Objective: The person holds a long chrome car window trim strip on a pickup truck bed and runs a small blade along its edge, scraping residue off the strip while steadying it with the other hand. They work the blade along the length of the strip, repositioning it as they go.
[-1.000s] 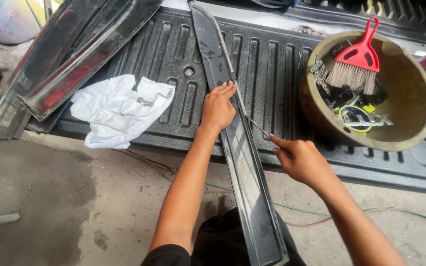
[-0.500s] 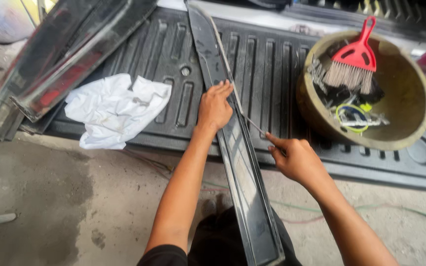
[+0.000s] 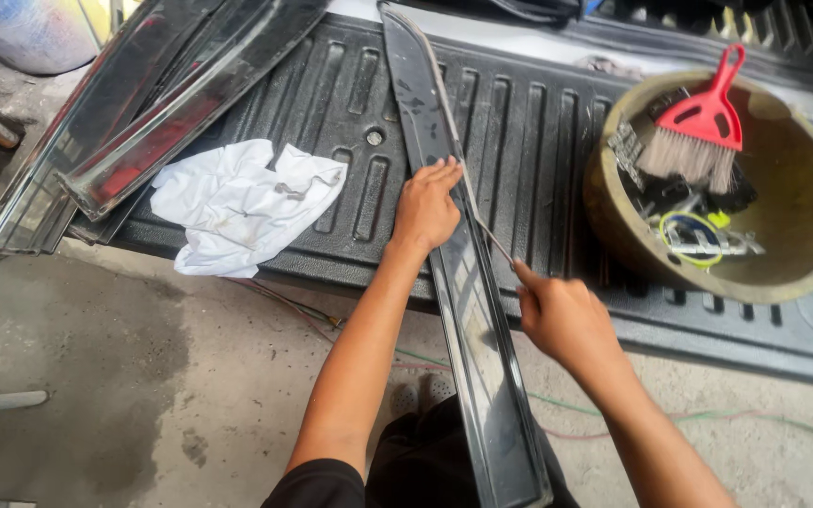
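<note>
A long dark glossy trim panel lies lengthwise from the ridged black liner toward my lap. My left hand presses flat on the panel near its middle. My right hand sits just right of the panel and pinches a thin pale strip. The strip runs up along the panel's right edge, lifted off it near my fingers.
A ridged black liner carries the work. A crumpled white cloth lies at left beside several more glossy panels. At right a round tan basin holds a red hand brush and small tools. Concrete floor lies below.
My right hand has drawn slightly back toward me with the strip. My left hand keeps its place on the panel. The view shifted a little.
</note>
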The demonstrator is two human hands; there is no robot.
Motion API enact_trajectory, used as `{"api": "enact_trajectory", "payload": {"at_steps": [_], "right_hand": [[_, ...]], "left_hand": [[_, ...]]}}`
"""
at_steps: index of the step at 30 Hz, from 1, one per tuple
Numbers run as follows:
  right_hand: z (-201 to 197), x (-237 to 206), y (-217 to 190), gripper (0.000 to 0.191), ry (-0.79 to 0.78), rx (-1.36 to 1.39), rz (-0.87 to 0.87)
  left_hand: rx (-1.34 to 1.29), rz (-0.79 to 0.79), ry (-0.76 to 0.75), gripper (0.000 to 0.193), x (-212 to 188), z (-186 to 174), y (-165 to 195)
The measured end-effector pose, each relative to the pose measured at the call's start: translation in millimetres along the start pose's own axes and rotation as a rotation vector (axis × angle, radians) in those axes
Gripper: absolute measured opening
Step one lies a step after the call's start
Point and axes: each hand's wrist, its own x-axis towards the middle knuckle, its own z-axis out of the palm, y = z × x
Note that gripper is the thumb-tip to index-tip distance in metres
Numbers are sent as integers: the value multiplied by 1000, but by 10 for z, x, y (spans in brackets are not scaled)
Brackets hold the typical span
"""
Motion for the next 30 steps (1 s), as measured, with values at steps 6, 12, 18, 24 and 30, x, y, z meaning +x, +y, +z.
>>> {"api": "enact_trajectory", "payload": {"at_steps": [6,12,18,24,30], "right_hand": [[52,40,50,40,27,13,2],[6,46,98,41,-35,94,-23],[43,16,105,39,10,110,16],[-77,58,140,45,-72,169,24],[-89,65,119,41,-61,195,64]], "left_hand": [[3,-22,-30,51,5,-16,31],[21,29,-10,50,17,4,15],[46,17,-10,48,24,4,11],[14,-56,-66,50,3,9,0],[-4,-45,-53,50,-8,12,4]]}}
